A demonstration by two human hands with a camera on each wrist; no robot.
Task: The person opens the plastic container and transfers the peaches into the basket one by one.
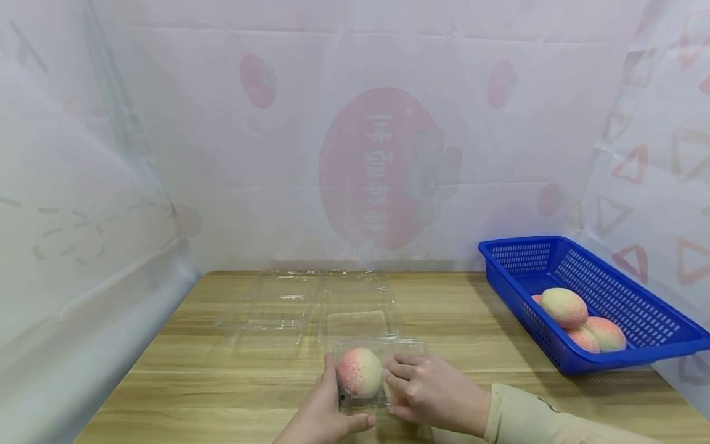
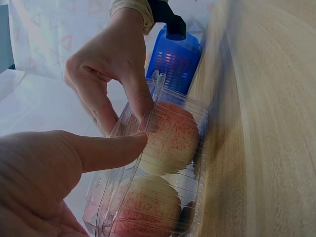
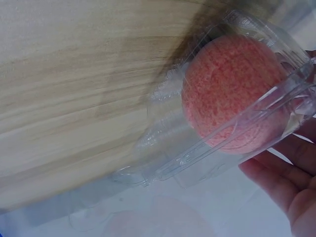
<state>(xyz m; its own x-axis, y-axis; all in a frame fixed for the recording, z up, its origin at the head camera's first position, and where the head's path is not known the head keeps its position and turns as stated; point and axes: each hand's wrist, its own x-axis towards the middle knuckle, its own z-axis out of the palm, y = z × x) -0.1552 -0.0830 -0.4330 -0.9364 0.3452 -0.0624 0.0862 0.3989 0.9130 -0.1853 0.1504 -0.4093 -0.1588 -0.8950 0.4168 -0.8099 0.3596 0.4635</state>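
Note:
A clear plastic clamshell box point(image 1: 410, 348) stands on the wooden table in front of me, with two pink-and-cream peaches inside. One peach point(image 1: 359, 373) shows plainly at the left end; the other point(image 2: 173, 138) is mostly hidden by the right hand in the head view. My left hand point(image 1: 324, 407) grips the box's left end, its thumb pressing the near rim. At the right half, my right hand point(image 1: 429, 391) pinches the rim with curled fingers over the lid and the thumb on the near side. The lid lies over the peaches; whether its edge is fastened I cannot tell.
A blue slotted basket point(image 1: 521, 308) with several peaches point(image 1: 564, 307) stands tilted at the right. Behind the box, clear empty clamshell boxes point(image 1: 355, 308) lie on the table point(image 1: 183, 382). White printed cloth point(image 1: 222, 154) hangs at the back and both sides.

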